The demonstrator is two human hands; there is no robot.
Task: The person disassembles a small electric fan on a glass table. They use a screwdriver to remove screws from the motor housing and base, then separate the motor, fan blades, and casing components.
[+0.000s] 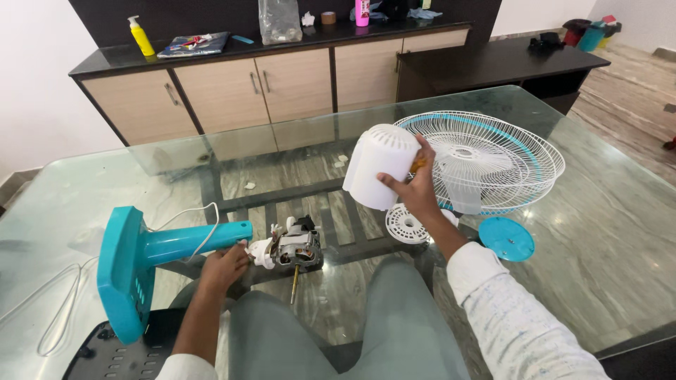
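Observation:
My right hand (pixel 415 184) holds a white plastic motor cover (pixel 379 165) lifted above the glass table (pixel 612 232). My left hand (pixel 224 266) rests on the neck of a teal fan stand (pixel 151 252), which lies on its side. Right beside that hand sits the bare fan motor (pixel 296 248) with its shaft pointing toward me. A white cord (pixel 201 214) loops over the stand. White wire fan guards (pixel 486 158) with a teal ring lie to the right, with translucent blades inside.
A small white vented disc (pixel 407 224) and a teal round cap (pixel 505 238) lie near the guards. A cabinet (pixel 232 88) with a yellow bottle (pixel 141 36) and a plastic bag stands behind. A dark low bench (pixel 493 63) is at the back right.

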